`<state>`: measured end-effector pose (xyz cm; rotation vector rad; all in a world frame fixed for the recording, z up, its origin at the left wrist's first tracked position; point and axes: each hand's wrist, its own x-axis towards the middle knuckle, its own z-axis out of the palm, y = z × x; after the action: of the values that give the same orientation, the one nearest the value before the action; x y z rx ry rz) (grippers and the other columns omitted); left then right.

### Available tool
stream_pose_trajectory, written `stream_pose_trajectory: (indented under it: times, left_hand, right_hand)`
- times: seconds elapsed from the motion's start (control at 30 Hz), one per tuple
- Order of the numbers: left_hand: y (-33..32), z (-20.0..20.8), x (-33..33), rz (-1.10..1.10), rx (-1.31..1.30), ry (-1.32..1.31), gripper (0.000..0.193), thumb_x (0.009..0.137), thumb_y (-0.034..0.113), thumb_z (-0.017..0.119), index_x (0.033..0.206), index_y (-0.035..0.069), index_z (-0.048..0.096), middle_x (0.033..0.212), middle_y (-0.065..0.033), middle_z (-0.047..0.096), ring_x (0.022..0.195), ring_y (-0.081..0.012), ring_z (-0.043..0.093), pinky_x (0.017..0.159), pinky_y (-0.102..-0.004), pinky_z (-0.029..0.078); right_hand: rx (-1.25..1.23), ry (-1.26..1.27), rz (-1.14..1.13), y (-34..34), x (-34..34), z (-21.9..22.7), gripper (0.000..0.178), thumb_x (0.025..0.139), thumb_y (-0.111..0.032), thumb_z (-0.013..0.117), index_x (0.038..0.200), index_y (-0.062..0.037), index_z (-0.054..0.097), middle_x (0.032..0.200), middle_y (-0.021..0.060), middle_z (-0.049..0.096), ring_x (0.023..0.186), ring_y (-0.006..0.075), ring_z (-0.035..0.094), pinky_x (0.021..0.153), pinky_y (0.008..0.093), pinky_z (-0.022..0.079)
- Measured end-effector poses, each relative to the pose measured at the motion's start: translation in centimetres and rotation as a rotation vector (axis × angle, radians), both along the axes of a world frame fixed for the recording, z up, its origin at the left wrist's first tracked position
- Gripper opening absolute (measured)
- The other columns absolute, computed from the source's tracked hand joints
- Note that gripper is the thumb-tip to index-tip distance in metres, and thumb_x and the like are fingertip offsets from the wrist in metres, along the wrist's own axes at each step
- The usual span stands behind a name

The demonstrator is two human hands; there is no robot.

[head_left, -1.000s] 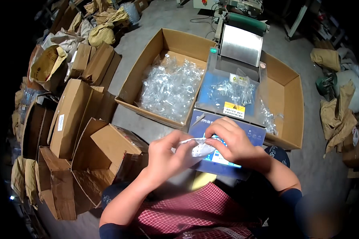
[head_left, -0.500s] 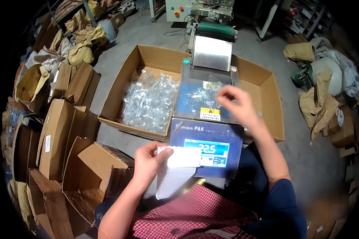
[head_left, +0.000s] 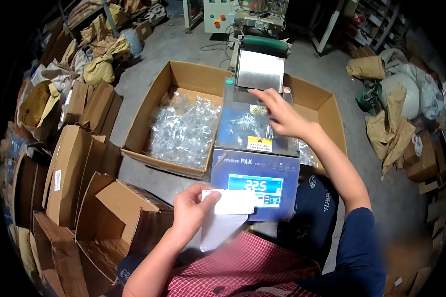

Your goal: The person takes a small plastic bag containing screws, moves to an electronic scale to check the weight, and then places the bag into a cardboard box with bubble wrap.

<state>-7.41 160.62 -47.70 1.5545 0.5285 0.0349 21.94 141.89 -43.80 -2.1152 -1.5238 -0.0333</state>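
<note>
In my left hand [head_left: 195, 205], thumb on top, is a stack of white sheets [head_left: 230, 200] whose long lower part hangs down over the near edge of a blue machine [head_left: 220, 171] with a lit screen [head_left: 270, 198]. My right hand [head_left: 285, 114] hovers over the machine's dark top, forefinger stretched leftward and thumb apart from it; I see nothing in it. Beneath and left of this hand, small shiny pieces [head_left: 244, 121] show on or through the machine's top; which, I cannot tell. A metal chute [head_left: 260, 69] slopes down to the machine's far side.
An open carton [head_left: 139, 116] left of the machine holds many clear packets [head_left: 183, 131]. Another carton [head_left: 327, 114] stands on the right, a few packets [head_left: 306, 153] in its near part. Empty cartons [head_left: 116, 203] crowd my left; sacks [head_left: 389, 126] lie at right.
My right hand has moved up and left across the machine top, its bent fingers now stretched out. The clear film beside it is gone from there. Packets now show in the right carton.
</note>
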Motion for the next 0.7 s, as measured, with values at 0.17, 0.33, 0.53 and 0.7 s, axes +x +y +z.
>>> stream_pose_trajectory:
  times: [0.17,0.33,0.53,0.7]
  left_hand:
    - [-0.5,0.0,-0.3,-0.039,0.042,-0.045,0.018,0.089,0.013,0.074,0.096,-0.002,0.068,0.074,0.0016,0.065,0.066,-0.0031,0.054,0.059,-0.0204,0.043]
    - [-1.4,-2.0,-0.5,-0.084,0.106,0.010,0.016,0.089,0.012,0.074,0.095,-0.001,0.070,0.071,0.0027,0.063,0.064,-0.0026,0.052,0.056,-0.0209,0.041]
    - [-3.9,-3.8,-0.9,-0.255,0.154,0.001,0.016,0.088,0.014,0.075,0.095,0.000,0.071,0.070,0.0024,0.062,0.064,-0.0041,0.052,0.056,-0.0227,0.042]
    - [-7.6,-7.4,-0.1,-0.333,0.085,-0.018,0.019,0.088,0.016,0.074,0.099,0.002,0.071,0.065,0.0050,0.055,0.060,-0.0041,0.048,0.054,-0.0234,0.039]
  right_hand:
    - [0.052,-0.146,0.122,-3.4,-6.9,2.5,0.073,0.076,0.011,0.054,0.145,-0.0081,0.042,0.125,0.0212,0.048,0.110,0.0405,0.055,0.092,0.0419,0.049]
    - [-0.005,0.262,0.221,-4.8,-11.0,0.2,0.074,0.076,0.007,0.058,0.146,-0.0050,0.039,0.122,0.0190,0.047,0.104,0.0311,0.057,0.091,0.0379,0.049]
    - [0.225,0.863,-0.165,-6.7,-8.8,-1.2,0.068,0.081,0.012,0.065,0.141,-0.0061,0.040,0.106,0.0059,0.052,0.090,0.0089,0.058,0.077,0.0212,0.054]
    - [0.230,1.116,-0.153,-5.6,-12.4,-2.8,0.065,0.082,0.012,0.065,0.140,-0.0061,0.040,0.105,0.0060,0.051,0.089,0.0085,0.060,0.079,0.0226,0.055]
